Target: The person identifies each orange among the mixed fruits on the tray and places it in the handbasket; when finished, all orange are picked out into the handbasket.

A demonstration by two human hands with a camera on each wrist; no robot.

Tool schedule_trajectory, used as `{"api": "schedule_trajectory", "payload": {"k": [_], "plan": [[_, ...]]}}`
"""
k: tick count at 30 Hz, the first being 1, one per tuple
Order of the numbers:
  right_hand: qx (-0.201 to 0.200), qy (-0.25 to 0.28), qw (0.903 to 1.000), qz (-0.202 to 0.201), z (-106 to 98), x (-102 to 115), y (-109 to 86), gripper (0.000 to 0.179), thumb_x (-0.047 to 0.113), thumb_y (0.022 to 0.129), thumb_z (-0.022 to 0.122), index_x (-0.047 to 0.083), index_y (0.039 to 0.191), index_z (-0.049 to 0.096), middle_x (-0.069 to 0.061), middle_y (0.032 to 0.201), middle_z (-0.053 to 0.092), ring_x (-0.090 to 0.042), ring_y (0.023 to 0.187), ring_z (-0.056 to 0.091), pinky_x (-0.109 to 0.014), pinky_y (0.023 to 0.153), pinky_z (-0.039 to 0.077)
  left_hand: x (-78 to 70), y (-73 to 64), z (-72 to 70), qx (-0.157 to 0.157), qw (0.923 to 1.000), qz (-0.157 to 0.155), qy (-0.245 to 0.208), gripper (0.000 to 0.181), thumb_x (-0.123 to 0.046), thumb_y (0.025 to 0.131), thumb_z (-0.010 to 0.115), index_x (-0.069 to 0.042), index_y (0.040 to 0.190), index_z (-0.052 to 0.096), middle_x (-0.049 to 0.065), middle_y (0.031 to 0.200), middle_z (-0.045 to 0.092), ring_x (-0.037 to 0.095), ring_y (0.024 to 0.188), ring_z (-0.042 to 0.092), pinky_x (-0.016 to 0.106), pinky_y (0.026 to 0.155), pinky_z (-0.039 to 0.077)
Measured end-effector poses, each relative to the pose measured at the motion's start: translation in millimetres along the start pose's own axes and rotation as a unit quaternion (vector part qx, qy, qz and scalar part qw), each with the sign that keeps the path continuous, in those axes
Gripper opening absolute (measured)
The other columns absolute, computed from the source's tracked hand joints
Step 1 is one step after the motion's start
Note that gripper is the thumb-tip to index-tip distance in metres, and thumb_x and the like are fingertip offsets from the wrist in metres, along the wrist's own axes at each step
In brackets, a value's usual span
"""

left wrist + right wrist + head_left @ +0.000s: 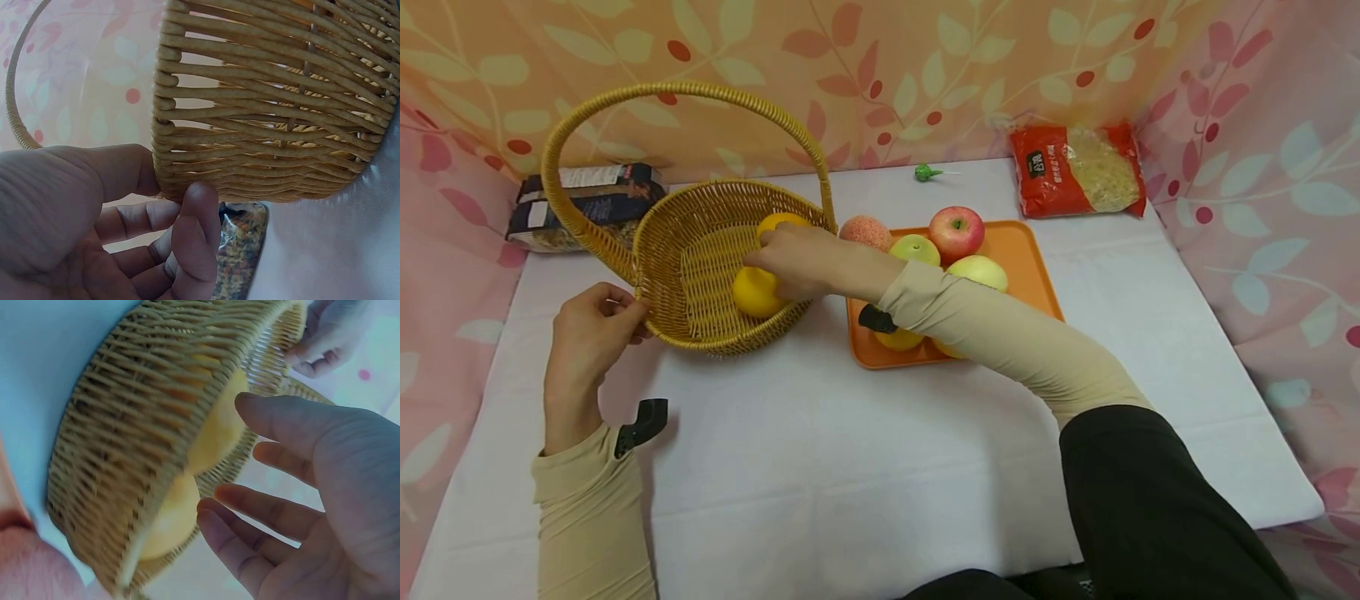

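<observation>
A wicker basket (pixel 703 279) with a tall arched handle stands at the left of the table. My left hand (pixel 587 337) pinches its near-left rim between thumb and fingers, as the left wrist view shows. Inside, against the right wall, lie two round yellow fruits; one (pixel 756 293) is nearer me, the other (pixel 781 222) farther back and partly hidden. My right hand (pixel 801 258) is over the basket's right rim, just above them. In the right wrist view its fingers (pixel 250 506) are spread and loosely bent, holding nothing, beside both yellow fruits (pixel 219 437).
Right of the basket, an orange tray (pixel 1030 262) holds a red apple (pixel 957 233), a pinkish round fruit (pixel 865 232), pale green fruits (pixel 977 271) and yellow ones (pixel 898 339), partly under my right arm. Behind are a green lollipop (pixel 925 172), a red packet (pixel 1078 171) and a dark packet (pixel 587 204).
</observation>
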State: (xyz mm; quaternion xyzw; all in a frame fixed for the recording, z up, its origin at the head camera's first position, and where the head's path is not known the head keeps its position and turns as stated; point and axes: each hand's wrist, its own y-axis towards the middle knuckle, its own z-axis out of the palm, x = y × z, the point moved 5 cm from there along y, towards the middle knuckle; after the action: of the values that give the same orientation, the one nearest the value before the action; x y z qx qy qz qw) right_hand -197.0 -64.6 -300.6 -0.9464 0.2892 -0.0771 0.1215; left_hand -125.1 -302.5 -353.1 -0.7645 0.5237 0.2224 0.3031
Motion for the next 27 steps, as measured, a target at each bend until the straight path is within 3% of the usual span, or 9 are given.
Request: {"api": "schedule_trajectory", "payload": {"k": [10,16,23,27], "plan": [[-0.114,0.044,0.9922,-0.025,-26,-27,-67.1,0.043,0.026,0.094,0.062,0.016,0.136,0.056,-0.007,0.130,0.057,-0.024,0.119,0.053,-0.038,0.100,0.047,0.1,1.3,0.9,0.002,1.0000,-0.002,0.004,0.033,-0.029,0.098,0.054,0.002,0.110,0.054,-0.005,0.074,0.060,0.004,0.060,0.064,0.024,0.056,0.055],[-0.177,0.058,0.9821,-0.030,-20,-43,-111.5,0.039,0.026,0.093,0.064,0.014,0.130,0.061,-0.009,0.132,0.060,-0.028,0.121,0.055,-0.041,0.103,0.046,0.3,1.5,1.0,-0.001,1.0000,0.000,0.001,0.032,-0.028,0.098,0.054,0.002,0.109,0.054,-0.007,0.073,0.060,0.004,0.060,0.065,0.024,0.056,0.055],[-0.157,0.012,0.9865,-0.045,9,-46,-140.3,0.052,0.032,0.088,0.071,0.013,0.135,0.057,-0.015,0.137,0.055,-0.035,0.122,0.054,-0.046,0.105,0.045,0.4,0.4,-0.1,-0.007,1.0000,0.004,0.000,0.033,-0.029,0.097,0.054,0.002,0.108,0.055,-0.012,0.068,0.058,0.002,0.058,0.064,0.023,0.055,0.055],[-0.112,-0.008,0.9927,-0.046,25,-45,-145.8,0.054,0.033,0.087,0.072,0.017,0.137,0.056,-0.015,0.137,0.053,-0.034,0.125,0.051,-0.048,0.106,0.044,0.1,0.0,-0.1,-0.002,1.0000,0.001,-0.001,0.031,-0.029,0.098,0.053,0.001,0.108,0.054,-0.016,0.066,0.056,-0.001,0.057,0.062,0.021,0.055,0.053]]}}
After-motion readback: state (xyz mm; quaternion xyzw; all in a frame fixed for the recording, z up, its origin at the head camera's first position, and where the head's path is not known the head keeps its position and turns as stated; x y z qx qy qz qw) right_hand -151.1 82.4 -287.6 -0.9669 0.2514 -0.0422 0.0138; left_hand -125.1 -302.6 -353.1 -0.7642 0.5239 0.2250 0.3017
